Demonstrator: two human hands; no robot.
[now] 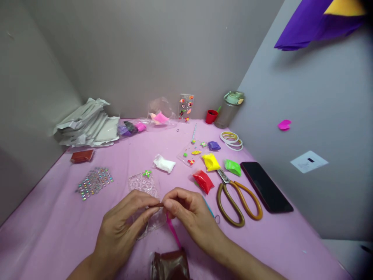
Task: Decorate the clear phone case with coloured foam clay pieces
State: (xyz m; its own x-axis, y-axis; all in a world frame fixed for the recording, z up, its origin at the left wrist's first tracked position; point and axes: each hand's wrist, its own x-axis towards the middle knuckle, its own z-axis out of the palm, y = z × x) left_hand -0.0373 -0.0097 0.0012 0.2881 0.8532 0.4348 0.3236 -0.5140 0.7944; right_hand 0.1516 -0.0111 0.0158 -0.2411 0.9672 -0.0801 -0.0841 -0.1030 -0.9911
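Observation:
My left hand (124, 217) and my right hand (189, 212) meet at their fingertips in the lower middle. Between them, a thin strip of brown clay (159, 205) is pinched at both ends. Beneath the hands lies a clear textured plastic case (144, 183) with a small green-and-white flower (147, 174) on its upper edge. A pink plastic tool (174, 234) slants down from below my right fingertips; whether those fingers touch it I cannot tell. Its lower end reaches an opened packet of brown clay (171, 265) at the front edge of view.
Right of my hands lie scissors (237, 198), a black phone (265, 186) and red (203, 181), yellow (211, 161) and green (233, 167) clay packets. White clay (164, 163) sits ahead. Leftward are rhinestones (94, 182) and stacked silver packets (87, 124). A bottle (229, 111) stands behind.

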